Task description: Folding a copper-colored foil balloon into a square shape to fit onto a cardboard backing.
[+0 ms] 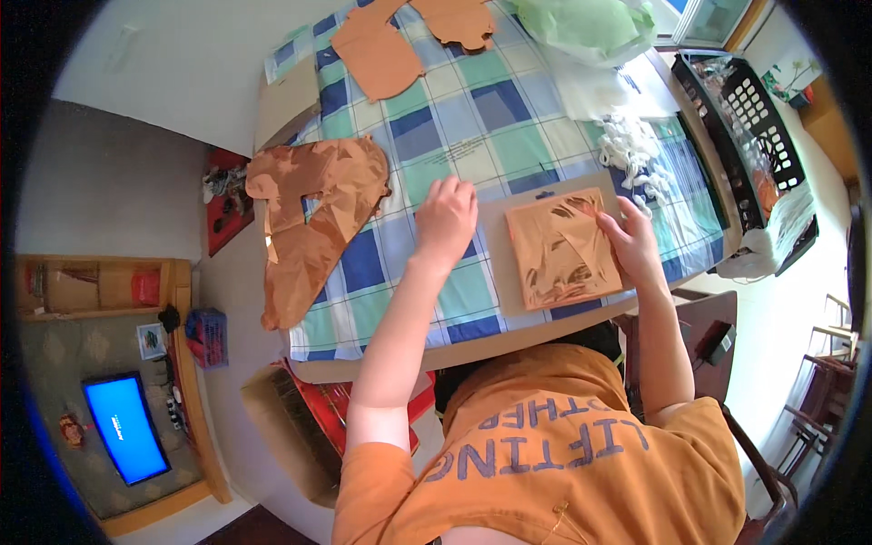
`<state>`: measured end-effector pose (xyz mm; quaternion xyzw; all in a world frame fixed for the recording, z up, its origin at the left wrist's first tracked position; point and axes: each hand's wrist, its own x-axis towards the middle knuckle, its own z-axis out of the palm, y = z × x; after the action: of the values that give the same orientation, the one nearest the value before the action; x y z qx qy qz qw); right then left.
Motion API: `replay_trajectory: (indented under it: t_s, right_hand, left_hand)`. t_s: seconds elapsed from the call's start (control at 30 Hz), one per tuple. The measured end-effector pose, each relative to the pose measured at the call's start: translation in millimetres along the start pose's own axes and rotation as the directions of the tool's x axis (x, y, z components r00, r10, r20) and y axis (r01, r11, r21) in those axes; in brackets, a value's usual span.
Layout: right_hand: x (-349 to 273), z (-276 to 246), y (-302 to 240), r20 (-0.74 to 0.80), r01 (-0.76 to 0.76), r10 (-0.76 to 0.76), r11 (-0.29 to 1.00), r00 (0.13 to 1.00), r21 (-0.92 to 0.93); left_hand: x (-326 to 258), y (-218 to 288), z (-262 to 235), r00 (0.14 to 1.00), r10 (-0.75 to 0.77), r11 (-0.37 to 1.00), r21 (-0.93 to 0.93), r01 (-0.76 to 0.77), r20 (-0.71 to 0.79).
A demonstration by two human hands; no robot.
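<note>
A flat square of folded copper-coloured foil (565,259), probably a folded foil balloon, lies on a grey-brown card (497,238) at the table's near side. My right hand (633,243) grips its right edge, thumb on top and the other fingers beside the edge. To the left of the card, my left hand (447,216) is over the tablecloth, fingers curled in; whatever they may hold is hidden. Farther left lies a flat, crinkled copper foil balloon (313,213), with a hole showing in its middle. More flat copper foil shapes (380,56) lie at the far edge.
A checked blue, green and white cloth (427,136) covers the table. White ribbon-like strips (629,150) are heaped at the right, below a pale green plastic bag (590,32). A black basket (749,127) stands beyond the right edge. A cardboard box (289,427) sits below the near edge.
</note>
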<state>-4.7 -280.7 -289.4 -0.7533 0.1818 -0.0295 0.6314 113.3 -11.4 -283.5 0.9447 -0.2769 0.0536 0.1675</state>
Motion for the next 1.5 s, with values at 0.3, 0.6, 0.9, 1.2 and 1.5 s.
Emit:
replay_trajectory:
  t_s: [0.3,0.6,0.9,1.2,1.5]
  right_hand:
    - [-1,-36,8,-0.061,-0.044,0.049,0.995,0.997,0.090]
    - [2,-4,7,-0.042,0.150,-0.161,0.970,0.986,-0.190]
    - [3,41,-13,-0.028,0.112,-0.144,0.866,0.989,-0.487]
    - [-4,26,-1,-0.125,0.083,-0.147,0.906,0.981,-0.415]
    - [1,35,1,-0.123,0.178,-0.254,0.884,0.959,-0.432]
  left_hand:
    - [-4,-6,0,0.995,0.097,0.991,0.091,-0.096,-0.002]
    - [-2,14,-5,0.998,0.013,0.981,-0.191,-0.025,-0.065]
    - [-8,34,-2,0.998,0.041,0.974,-0.222,-0.050,-0.045]
    - [-13,39,6,0.995,-0.018,0.982,-0.191,-0.001,-0.099]
    - [-17,30,13,0.965,0.118,0.983,-0.113,-0.147,-0.232]
